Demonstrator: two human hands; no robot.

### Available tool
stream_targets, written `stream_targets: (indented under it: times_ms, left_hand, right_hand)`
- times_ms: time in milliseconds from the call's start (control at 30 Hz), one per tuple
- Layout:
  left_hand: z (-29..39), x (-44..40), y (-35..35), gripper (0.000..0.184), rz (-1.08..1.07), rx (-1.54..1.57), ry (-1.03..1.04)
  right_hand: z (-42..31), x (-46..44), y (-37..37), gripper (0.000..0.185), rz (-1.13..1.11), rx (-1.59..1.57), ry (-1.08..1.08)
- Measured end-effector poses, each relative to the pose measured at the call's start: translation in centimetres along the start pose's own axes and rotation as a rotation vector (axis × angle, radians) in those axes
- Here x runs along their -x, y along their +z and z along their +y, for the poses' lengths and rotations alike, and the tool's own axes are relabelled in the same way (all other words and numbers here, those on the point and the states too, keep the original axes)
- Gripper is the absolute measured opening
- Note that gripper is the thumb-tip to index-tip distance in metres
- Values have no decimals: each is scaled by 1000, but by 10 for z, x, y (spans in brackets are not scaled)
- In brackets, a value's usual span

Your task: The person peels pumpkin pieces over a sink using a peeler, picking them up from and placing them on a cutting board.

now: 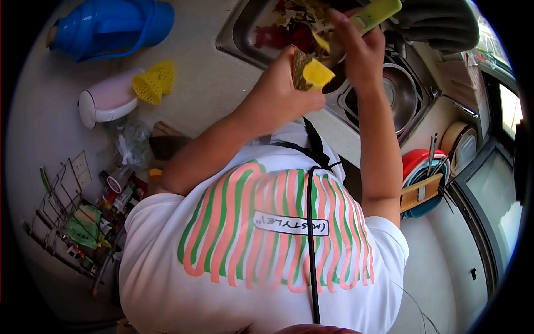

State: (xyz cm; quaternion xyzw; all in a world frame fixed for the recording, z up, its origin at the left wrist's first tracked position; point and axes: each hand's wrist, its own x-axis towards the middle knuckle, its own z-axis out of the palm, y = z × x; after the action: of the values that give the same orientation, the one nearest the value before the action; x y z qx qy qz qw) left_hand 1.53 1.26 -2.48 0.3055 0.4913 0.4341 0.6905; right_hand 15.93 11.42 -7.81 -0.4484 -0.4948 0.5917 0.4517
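My left hand (pixel 281 92) is wrapped around a piece of pumpkin (pixel 318 73) with mottled green-brown rind and a bright yellow cut face. Above and to the right, my right hand (pixel 364 58) grips a knife (pixel 378 14) by its light green handle. The blade is mostly hidden by my fingers and blurred, close to the pumpkin. A thin yellow strip (pixel 321 42) shows between the two hands. Both hands are over the front edge of the metal sink (pixel 236 42), where peelings (pixel 297 14) and dark red scraps lie.
A metal bowl (pixel 397 92) sits in the right basin. On the left are a blue thermos (pixel 111 28), a pink-white appliance (pixel 111 97) and a yellow mesh piece (pixel 154 82). A wire rack (pixel 55 195) with bottles stands lower left. Basins (pixel 414 161) and a window frame (pixel 489 178) are right.
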Motion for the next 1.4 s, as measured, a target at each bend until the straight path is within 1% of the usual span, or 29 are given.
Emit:
stream_targets:
  times_ms: [33,67,100,167,200,267,367,433,467,500,533,567,633,667,767,800,833,867,900,933,1000,1100,1133,1200,1300,1400]
  left_hand:
    - [2,13,6,28,33,-16,126]
    - [4,20,8,26,64,-31,252]
    - [5,19,4,26,73,-38,213]
    - [10,12,-10,25,91,-52,140]
    - [13,9,-14,24,68,-34,-1]
    - [11,2,-14,21,20,-2,-16]
    - [4,-8,-2,18,9,93,-26]
    - [4,-10,2,17,-1,147,-35]
    - [5,-7,2,17,-17,165,-49]
    - [7,-3,0,17,-30,184,-63]
    - [9,2,-2,17,-114,173,-19]
    - [12,7,0,17,-99,154,-16]
    - [21,11,3,17,-58,119,5]
    - [14,6,-4,21,-94,98,1]
    - [6,1,-4,29,-1,-100,35]
    - [-1,-1,-7,42,-18,-174,46]
    - [-7,-3,-10,57,-33,-249,58]
    - [-10,-5,-8,59,-24,-205,57]
    - [-11,-6,-7,58,-8,-211,55]
    - [-11,-7,-6,57,8,-216,53]
    - [-10,-11,-5,51,50,-323,52]
    - [-17,-18,-7,45,2,-403,98]
    - [-14,-17,-5,43,-14,-400,73]
    - [-4,-15,1,39,-45,-394,25]
    - [-8,-17,0,43,-103,-260,28]
    - [-7,-15,4,45,-114,-123,62]
  right_hand:
    - [26,-16,-29,21,74,127,-21]
    - [37,-21,-52,18,98,273,58]
    - [62,-30,-76,23,116,517,-102]
    - [52,-23,-73,21,179,652,-166]
    - [40,-18,-65,21,180,440,-107]
    - [10,-2,-37,21,188,22,16]
    - [-22,26,6,23,69,-378,53]
    - [-24,34,23,21,37,-304,14]
    - [-25,32,26,22,111,-408,63]
    - [-13,23,13,18,69,-444,20]
    - [14,7,-10,20,192,-254,-19]
    - [34,-2,-31,22,319,-63,-58]
    - [33,-3,-48,22,313,79,-20]
    - [33,-2,-49,22,303,148,2]
    - [9,6,-33,16,155,23,20]
    - [7,6,-29,20,173,-59,22]
    - [0,7,-25,21,185,-203,82]
    - [-11,9,-20,21,196,-348,142]
    - [-20,13,-14,22,207,-495,204]
    - [-24,16,-10,22,156,-506,190]
    - [-29,22,-3,21,54,-527,161]
    - [-32,25,2,20,-164,-201,141]
    - [-36,28,10,20,-206,-134,76]
    - [-39,28,14,21,-234,-111,69]
    - [-39,28,14,20,-249,-92,75]
    - [-38,26,12,19,-227,-66,107]
